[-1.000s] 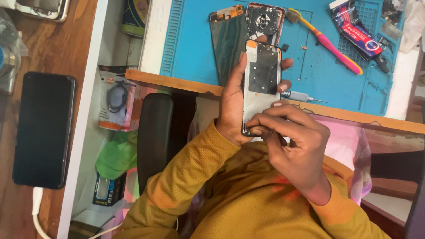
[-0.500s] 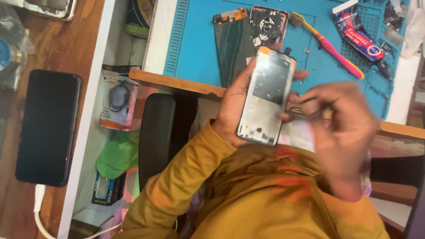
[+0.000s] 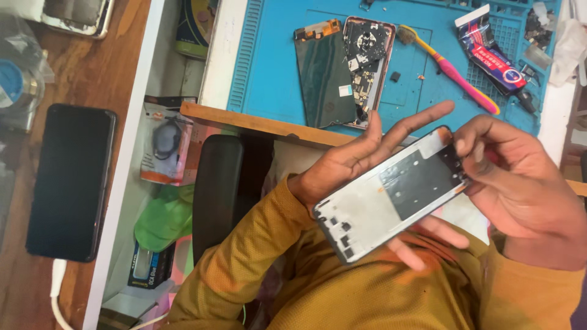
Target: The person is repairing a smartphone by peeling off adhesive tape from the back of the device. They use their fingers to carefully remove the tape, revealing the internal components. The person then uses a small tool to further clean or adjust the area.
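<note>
1. Your left hand lies under the phone frame, palm up, fingers spread loosely behind its far edge rather than curled round it; more fingertips show below the near edge.
2. Your right hand pinches the frame's upper right corner, its fingers closed on that end.
3. The phone frame hangs tilted in front of your chest, well off the table, its bare inner face with small holes and dark patches turned up to you.
4. On the blue mat behind it lie a loose screen and an opened phone body, touching side by side.
5. A pink toothbrush lies slanted just to their right, near a glue tube.
6. A black phone rests far left on the wooden side surface.
</note>
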